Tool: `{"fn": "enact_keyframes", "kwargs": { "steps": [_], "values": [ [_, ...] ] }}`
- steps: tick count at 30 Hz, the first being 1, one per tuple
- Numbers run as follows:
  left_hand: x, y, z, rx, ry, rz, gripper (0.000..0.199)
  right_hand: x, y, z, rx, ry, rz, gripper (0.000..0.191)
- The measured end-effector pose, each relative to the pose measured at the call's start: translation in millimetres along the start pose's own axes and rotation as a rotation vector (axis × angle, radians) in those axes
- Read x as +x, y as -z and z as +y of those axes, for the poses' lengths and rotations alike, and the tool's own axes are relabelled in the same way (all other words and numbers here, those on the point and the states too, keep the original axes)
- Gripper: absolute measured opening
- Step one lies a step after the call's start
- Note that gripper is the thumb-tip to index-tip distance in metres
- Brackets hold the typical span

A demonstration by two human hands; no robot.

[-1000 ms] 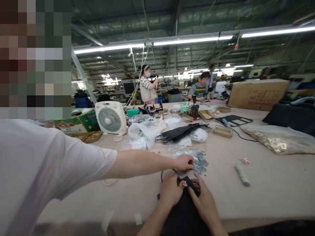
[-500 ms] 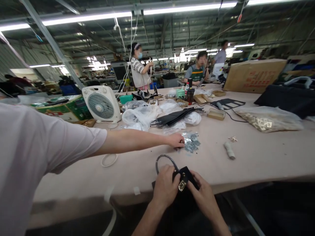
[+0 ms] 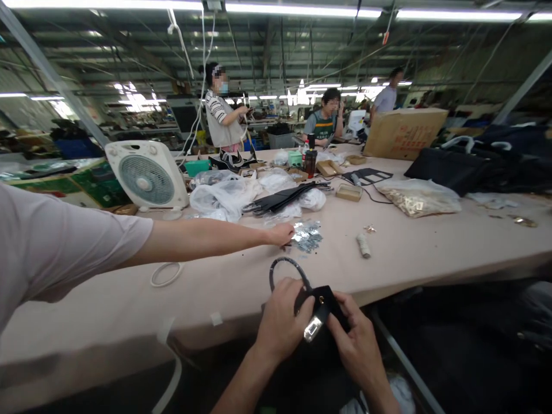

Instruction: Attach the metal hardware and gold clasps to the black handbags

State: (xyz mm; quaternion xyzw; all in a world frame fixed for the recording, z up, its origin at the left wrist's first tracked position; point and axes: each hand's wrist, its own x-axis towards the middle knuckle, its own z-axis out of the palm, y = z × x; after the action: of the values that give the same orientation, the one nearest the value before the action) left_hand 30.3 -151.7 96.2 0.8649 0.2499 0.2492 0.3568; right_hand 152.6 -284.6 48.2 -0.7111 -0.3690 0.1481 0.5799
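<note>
**At the near edge of the counter (image 3: 431, 247), both hands on a black piece (image 3: 330, 298)**

Right in front of me, the black piece sits between my two hands, a dark handle loop (image 3: 287, 260) standing up behind it. My left hand (image 3: 280, 317) is clamped on one side, thumb next to the shiny buckle (image 3: 313, 329); my right hand (image 3: 356, 330) grips the other side, thumb in front, fingers round the back. I take it that these opposed grips steady the material and leave the buckle and the small eyelet (image 3: 321, 299) turned up where I can see them. A co-worker's hand (image 3: 282, 234) reaches from my left to a heap of metal pieces (image 3: 308, 237), which probably lies there to be within easy reach. What that hand holds, I cannot tell.

Half a second ago the buckle looked gold, straight below the eyelet; now it tilts out to the left and flashes pale. My view has swung right, so more of the black bags (image 3: 457, 164) show beyond the clear sack (image 3: 420, 198).
</note>
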Motion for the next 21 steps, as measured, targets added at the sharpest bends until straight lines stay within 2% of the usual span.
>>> {"fn": "enact_keyframes", "kwargs": {
  "steps": [5, 8, 12, 17, 21],
  "values": [
    [-5.9, -16.7, 19.1, -0.038, -0.145, 0.129, 0.044, -13.2, 25.7, -5.7, -0.009, 0.0, 0.149, 0.035],
    [-9.5, -25.6, 28.6, -0.026, -0.254, 0.161, 0.043, -19.0, 39.4, -5.1, 0.01, -0.018, 0.217, 0.036],
    [-12.3, -29.3, 38.1, -0.045, -0.352, 0.139, 0.036, -24.8, 53.2, 0.2, 0.054, -0.045, 0.291, 0.039],
    [-10.1, -24.2, 38.1, -0.07, -0.361, 0.115, 0.038, -28.6, 64.6, 5.4, 0.071, -0.09, 0.378, 0.043],
    [-8.9, -25.0, 25.6, -0.06, -0.268, 0.217, 0.043, -27.8, 70.3, 4.6, 0.081, -0.134, 0.419, 0.047]
  ]
}}
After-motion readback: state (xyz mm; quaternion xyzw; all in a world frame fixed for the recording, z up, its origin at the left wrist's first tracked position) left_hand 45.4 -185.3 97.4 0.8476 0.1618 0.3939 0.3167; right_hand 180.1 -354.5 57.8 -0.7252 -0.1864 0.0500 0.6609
